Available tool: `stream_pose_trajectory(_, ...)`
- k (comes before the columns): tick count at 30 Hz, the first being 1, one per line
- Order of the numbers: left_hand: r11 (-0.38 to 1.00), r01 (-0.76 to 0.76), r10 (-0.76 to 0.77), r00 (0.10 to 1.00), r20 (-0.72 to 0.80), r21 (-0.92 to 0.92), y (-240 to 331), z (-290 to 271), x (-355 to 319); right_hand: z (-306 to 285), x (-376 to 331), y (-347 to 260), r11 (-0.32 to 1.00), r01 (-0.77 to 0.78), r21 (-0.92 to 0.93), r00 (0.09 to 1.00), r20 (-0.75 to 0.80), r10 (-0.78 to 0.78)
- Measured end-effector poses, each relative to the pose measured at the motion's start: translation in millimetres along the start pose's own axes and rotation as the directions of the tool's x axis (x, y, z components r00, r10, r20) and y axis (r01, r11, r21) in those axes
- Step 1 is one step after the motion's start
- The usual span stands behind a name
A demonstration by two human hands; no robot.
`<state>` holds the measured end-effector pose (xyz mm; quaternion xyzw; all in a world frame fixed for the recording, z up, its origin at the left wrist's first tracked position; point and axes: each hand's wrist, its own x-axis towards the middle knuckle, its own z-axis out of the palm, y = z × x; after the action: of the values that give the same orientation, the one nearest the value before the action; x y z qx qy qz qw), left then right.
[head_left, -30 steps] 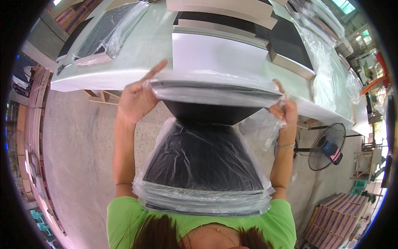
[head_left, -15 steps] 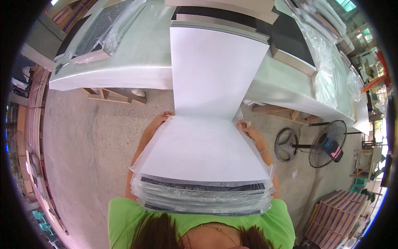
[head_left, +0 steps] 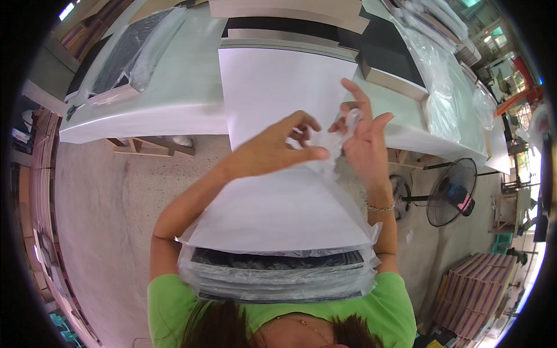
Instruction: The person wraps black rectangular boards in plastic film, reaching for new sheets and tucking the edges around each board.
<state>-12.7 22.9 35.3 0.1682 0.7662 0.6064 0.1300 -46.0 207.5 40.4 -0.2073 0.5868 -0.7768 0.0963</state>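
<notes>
A stack of dark panels wrapped in clear plastic (head_left: 278, 281) lies close against my body. On it rests a white panel (head_left: 278, 217) with clear film over and around it. A second large white surface (head_left: 284, 78) begins at its far end and runs up onto the table. My left hand (head_left: 277, 146) hovers over the junction, fingers curled and thumb held apart, close to crumpled clear plastic film (head_left: 333, 139). Across from it, my right hand (head_left: 365, 139) is palm up with some fingers stretched out. Film bunches among its other fingers, which seem to hold it.
The pale-covered table (head_left: 191, 119) stands ahead, bearing black panels (head_left: 391, 52) and plastic-wrapped panels (head_left: 125, 64). Thick boards (head_left: 290, 10) lie at its far middle. A standing fan (head_left: 452, 194) is on the right, near a striped stack (head_left: 476, 293).
Both hands have left the sides of the white panel, rising and moving inward above it. Film now bunches between them. The view has shifted slightly.
</notes>
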Motion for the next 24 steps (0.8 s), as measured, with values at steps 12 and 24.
stream_pose_trajectory(12,0.981,0.008,0.04,0.97,-0.241,0.196,-7,-12,-6,-1,9,32,0.924,0.072,-0.375,0.995,-0.033,-0.091)
stream_pose_trajectory(24,0.959,0.145,-0.162,0.985,-0.051,-0.242,-10,-19,12,-1,-1,38,0.78,0.306,-0.546,0.952,0.194,-0.238)
